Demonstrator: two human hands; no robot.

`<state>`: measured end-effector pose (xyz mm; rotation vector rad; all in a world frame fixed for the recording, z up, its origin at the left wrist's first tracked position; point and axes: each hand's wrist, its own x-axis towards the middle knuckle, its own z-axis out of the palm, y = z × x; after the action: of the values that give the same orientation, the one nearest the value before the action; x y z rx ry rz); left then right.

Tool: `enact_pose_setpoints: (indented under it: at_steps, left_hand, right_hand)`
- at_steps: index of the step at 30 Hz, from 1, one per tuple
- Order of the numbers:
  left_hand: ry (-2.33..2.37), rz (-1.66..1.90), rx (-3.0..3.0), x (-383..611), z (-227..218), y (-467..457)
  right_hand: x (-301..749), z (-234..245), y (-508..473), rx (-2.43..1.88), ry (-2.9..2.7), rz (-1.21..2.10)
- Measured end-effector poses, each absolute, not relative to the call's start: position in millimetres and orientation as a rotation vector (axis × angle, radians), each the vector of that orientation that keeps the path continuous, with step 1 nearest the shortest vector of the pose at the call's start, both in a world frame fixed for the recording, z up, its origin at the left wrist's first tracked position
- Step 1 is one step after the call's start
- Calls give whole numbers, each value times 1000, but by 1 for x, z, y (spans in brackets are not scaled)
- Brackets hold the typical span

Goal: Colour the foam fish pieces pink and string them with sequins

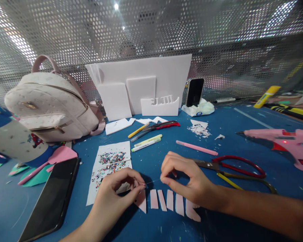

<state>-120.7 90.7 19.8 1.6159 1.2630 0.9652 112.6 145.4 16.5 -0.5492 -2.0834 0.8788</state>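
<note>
My left hand point(121, 190) is closed in a pinch, just above a pink triangular foam piece point(142, 203). Facing it, my right hand point(185, 174) also pinches, thumb against forefinger. A faint, thin strand point(154, 182) seems to run between the two sets of fingertips; what it is made of cannot be made out. Below the hands lie several pink foam strips point(154, 200) in a row, with a curved pink piece point(192, 211) at the right end, partly under my right wrist. Beside my left hand is a white paper point(97, 168) scattered with small colourful gems point(112, 158).
Scissors point(238, 164) and a pink glue gun point(280, 136) lie right. Pens point(197, 148) and a cutter point(164, 125) lie ahead. White foam boards point(141, 69) and a propped phone point(195, 92) stand behind. Left are a backpack point(47, 101) and a black phone point(52, 198).
</note>
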Motion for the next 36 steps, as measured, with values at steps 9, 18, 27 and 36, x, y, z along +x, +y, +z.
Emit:
enact_pose_setpoints:
  at_steps: [9, 18, 27, 36]
  left_hand:
    - [1271, 959, 1596, -120, 21, 89]
    - [1272, 1024, 1686, -121, 21, 88]
    - [1252, 1008, 1598, -122, 20, 90]
    - [1207, 1023, 1559, -122, 19, 90]
  right_hand:
    - [112, 14, 146, -573, -2113, 894]
    - [113, 17, 145, -592, -2116, 907]
    - [113, 17, 145, -564, -2087, 871]
    - [113, 15, 145, -567, -2089, 885]
